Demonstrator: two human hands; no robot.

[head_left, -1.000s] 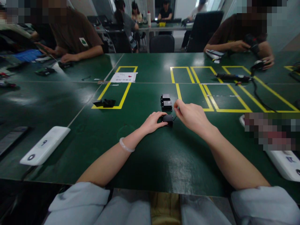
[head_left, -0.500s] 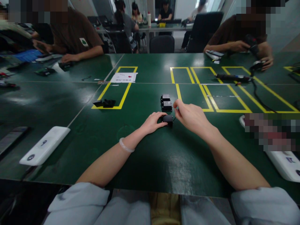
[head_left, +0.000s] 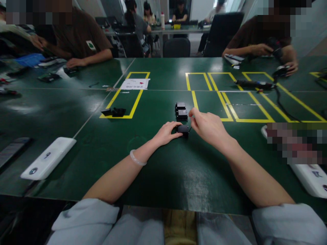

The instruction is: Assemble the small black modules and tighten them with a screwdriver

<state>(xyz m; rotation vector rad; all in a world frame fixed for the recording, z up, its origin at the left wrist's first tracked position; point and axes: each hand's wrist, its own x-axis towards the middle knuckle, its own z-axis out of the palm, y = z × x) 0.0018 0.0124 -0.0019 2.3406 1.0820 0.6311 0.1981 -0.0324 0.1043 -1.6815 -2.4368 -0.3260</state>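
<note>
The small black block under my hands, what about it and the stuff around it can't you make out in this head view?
- Small black block: left hand covers its near-left side; too small to identify.
- Right hand: fingertips pinch together above the block; whatever they hold is too small to see.
- Two black blocks behind: details too small.
- White paper: print unreadable.
- Right edge: pixelated patch hides part of the white device.

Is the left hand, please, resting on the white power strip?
No, the left hand touches a small black block, far from the white power strip.

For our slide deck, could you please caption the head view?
Left hand steadies a black block on a green table; right hand pinches beside it.
</note>
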